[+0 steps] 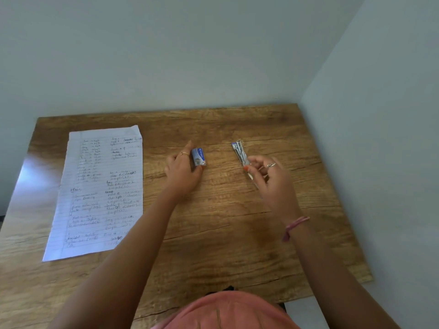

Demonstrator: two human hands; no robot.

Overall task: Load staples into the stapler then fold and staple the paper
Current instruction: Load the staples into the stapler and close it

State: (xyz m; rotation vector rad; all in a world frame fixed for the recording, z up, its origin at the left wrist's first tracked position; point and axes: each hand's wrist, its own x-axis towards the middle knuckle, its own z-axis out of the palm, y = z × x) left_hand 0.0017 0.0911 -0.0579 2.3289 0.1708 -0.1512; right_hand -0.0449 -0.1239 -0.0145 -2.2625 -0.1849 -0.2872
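Note:
A small blue staple box (199,156) lies on the wooden table (213,222), and my left hand (183,170) holds it between thumb and fingers. To its right a small silver and blue stapler (239,150) points away from me. My right hand (269,176) grips the stapler's near end, with the thumb on its left side; that end is hidden under the fingers. A lined sheet of paper (99,191) with handwriting lies flat at the left of the table, apart from both hands.
Pale walls close in behind the table and along its right side. The table's right and front edges are in view, and my pink shirt (228,312) shows at the bottom.

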